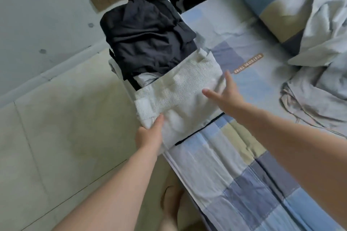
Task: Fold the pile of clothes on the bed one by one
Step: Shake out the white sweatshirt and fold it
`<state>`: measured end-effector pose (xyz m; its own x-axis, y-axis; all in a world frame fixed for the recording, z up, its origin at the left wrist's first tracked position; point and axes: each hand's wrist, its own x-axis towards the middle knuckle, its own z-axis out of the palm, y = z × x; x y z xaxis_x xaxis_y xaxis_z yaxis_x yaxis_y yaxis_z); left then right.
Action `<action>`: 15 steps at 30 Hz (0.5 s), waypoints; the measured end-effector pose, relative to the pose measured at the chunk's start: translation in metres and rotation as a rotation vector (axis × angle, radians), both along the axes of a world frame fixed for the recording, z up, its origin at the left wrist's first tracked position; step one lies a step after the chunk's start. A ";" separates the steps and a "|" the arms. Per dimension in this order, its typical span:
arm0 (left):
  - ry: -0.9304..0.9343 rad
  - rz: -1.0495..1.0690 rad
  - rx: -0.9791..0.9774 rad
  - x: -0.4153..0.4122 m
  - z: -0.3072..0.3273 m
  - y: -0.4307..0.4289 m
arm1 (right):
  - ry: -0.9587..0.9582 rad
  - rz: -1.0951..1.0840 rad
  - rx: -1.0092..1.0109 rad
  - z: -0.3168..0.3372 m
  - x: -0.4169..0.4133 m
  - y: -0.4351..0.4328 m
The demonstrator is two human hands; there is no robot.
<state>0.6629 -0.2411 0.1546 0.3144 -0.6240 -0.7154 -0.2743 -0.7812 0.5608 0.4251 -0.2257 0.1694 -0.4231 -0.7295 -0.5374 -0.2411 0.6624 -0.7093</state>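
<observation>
Pale floor tiles [56, 118] lie left of the left hand [148, 133], which pinches the near-left corner of a folded white garment [178, 95] on the bed [234, 165] edge. It looks soft, light and floppy, so both edges need support. The right hand [225, 95] is spread open at the garment's right edge.

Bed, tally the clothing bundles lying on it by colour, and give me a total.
Black bundle: 1
White folded garment: 1
Grey crumpled bundle: 1
Total: 3
</observation>
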 end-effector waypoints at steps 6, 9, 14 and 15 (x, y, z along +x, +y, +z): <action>-0.065 -0.048 -0.109 0.003 -0.030 -0.011 | 0.730 0.366 -0.201 -0.035 0.046 -0.004; -0.501 -0.277 -0.482 0.011 -0.018 0.000 | 0.862 0.500 -0.266 -0.039 0.039 0.003; -0.455 -0.997 -0.767 -0.006 -0.021 0.006 | 0.879 0.594 -0.220 -0.036 0.026 -0.001; -0.452 -1.065 -0.671 -0.010 -0.026 0.005 | 0.841 0.622 -0.205 -0.037 0.022 -0.004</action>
<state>0.6532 -0.2361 0.1284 -0.4154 -0.8990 -0.1387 -0.8356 0.3169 0.4487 0.4467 -0.2301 0.1321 -0.1236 -0.9884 -0.0882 -0.9602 0.1415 -0.2410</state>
